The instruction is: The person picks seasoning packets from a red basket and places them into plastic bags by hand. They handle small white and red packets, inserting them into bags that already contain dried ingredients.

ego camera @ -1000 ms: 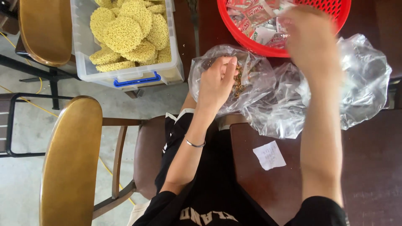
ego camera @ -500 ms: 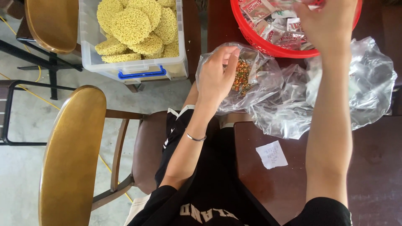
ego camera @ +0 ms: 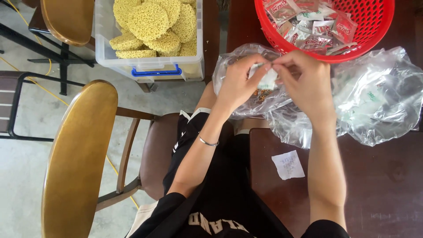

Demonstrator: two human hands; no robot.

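Sachet point(ego camera: 267, 79) is looking light, thin and crinkly; we are pinching its top edge between left hand point(ego camera: 238, 83) and right hand point(ego camera: 306, 83) fingertips.

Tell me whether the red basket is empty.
No, the red basket holds many small sachets piled inside it.

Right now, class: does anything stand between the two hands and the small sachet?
Nothing visible does. The left hand and right hand both pinch the sachet directly at its top edge, above the clear bag. The red basket lies beyond the hands, not between them and the sachet.
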